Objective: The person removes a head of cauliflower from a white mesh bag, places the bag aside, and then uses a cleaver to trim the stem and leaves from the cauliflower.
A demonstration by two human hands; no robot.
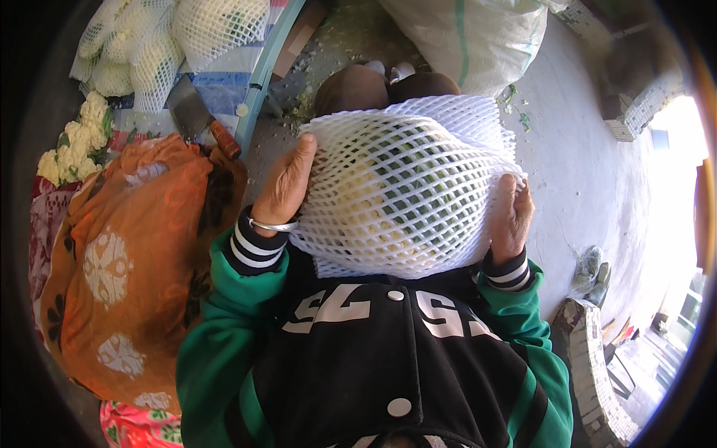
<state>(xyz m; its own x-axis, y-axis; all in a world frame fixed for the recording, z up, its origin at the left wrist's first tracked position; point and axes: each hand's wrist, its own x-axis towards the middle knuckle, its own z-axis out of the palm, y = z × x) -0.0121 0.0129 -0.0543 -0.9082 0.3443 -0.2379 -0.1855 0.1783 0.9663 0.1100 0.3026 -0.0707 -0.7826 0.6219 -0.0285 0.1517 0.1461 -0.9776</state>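
A cauliflower with green leaves (364, 196) lies across my lap inside a white foam net sleeve (448, 224). My left hand (285, 182) is against the sleeve's left side, thumb up, its other fingers mostly hidden beneath. My right hand (512, 215) holds the sleeve's right edge between thumb and fingers. A second layer of white foam netting (459, 112) shows beyond the cauliflower. To the left, a cleaver with a wooden handle (224, 139) rests near the table's edge. Netted cauliflowers (126, 47) sit at the upper left, with bare cauliflower florets (81, 140) below them.
A teal table edge (263, 61) runs along the left, beside an orange patterned cloth (140, 263). A large white woven sack (476, 39) stands ahead. Leaf scraps (524, 120) dot the floor. At right are shoes (599, 280) and a mosaic-tiled ledge (588, 358).
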